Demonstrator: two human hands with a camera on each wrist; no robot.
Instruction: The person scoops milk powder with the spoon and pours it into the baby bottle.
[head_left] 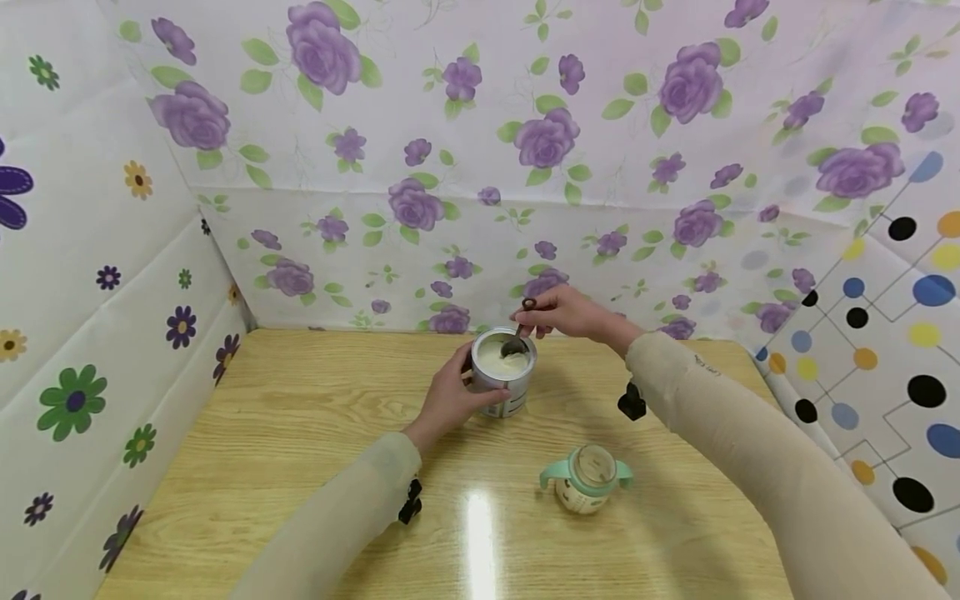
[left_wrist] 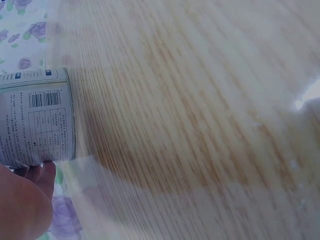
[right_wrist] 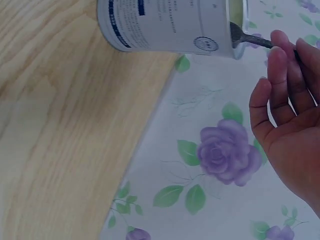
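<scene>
Near the table's back edge stands an uncovered can (head_left: 504, 398) with pale cream-coloured powder (head_left: 491, 360) inside. My left hand (head_left: 456, 392) grips the can from its left side, thumb across the front. In the left wrist view, the can's printed side (left_wrist: 42, 120) shows a barcode, with fingers (left_wrist: 47, 177) against it. My right hand (head_left: 564, 312) pinches the handle of a dark metal spoon (head_left: 514, 345), whose bowl is inside the can's mouth at the powder. The right wrist view shows the spoon (right_wrist: 245, 38) at the can's rim, held between thumb and fingers.
A baby bottle (head_left: 583, 496) with mint-green handles and a clear domed cap stands on the wooden table (head_left: 322, 400), in front and to the right of the can. Flower-printed sheeting (head_left: 420, 267) rises behind the table, close to the can and right hand.
</scene>
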